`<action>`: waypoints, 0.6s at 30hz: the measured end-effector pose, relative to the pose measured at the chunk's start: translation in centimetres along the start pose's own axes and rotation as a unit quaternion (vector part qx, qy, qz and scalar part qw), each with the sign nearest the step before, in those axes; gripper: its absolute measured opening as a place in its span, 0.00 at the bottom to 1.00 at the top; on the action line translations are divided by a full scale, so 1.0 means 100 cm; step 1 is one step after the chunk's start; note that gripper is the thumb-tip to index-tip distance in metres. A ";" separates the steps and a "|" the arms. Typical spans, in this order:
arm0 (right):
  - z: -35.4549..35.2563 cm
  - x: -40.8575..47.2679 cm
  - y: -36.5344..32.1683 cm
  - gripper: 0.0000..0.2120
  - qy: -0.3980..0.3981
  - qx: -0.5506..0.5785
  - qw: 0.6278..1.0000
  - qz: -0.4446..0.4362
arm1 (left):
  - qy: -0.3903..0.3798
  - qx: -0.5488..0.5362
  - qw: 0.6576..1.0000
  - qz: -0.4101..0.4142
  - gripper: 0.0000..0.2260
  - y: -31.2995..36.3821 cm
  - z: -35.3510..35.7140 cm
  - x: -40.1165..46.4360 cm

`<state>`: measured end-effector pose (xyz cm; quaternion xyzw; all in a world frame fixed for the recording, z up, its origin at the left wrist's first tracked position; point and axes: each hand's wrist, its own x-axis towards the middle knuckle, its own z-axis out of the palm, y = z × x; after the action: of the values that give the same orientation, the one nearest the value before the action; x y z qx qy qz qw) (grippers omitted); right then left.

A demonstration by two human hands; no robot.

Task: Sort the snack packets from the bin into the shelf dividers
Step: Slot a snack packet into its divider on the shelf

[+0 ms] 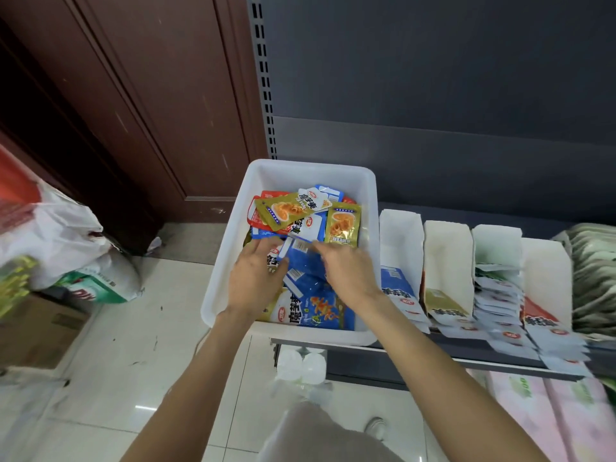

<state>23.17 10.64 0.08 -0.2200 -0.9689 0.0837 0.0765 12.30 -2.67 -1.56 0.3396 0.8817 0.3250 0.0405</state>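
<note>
A white plastic bin stands on the left end of the shelf and holds several snack packets: gold ones, red ones and blue ones. Both my hands are inside it. My left hand rests with spread fingers on the packets. My right hand reaches left, its blurred fingertips pinching the edge of a blue packet that lies between the hands. To the right, white shelf dividers separate rows of blue, gold, white and red packets.
Green-striped packets fill the far right of the shelf. Pink tissue packs and white rolls lie below it. Sacks and a cardboard box stand on the tiled floor at left, by a brown door.
</note>
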 end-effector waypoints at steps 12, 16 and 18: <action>-0.125 -0.045 0.079 0.11 0.020 0.584 0.798 0.145 | -0.179 -0.323 0.926 0.074 0.11 0.107 -0.036 0.013; -0.123 -0.068 0.103 0.16 0.028 0.700 0.683 0.205 | -0.190 -0.399 0.897 0.021 0.09 0.124 -0.016 0.009; -0.123 -0.081 0.111 0.13 0.029 0.677 0.701 0.221 | -0.184 -0.408 0.894 0.013 0.09 0.133 -0.003 0.004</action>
<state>37.20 18.53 8.98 -0.3193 -0.5718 0.7252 0.2126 19.50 4.87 6.74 0.3587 0.6437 0.5885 0.3328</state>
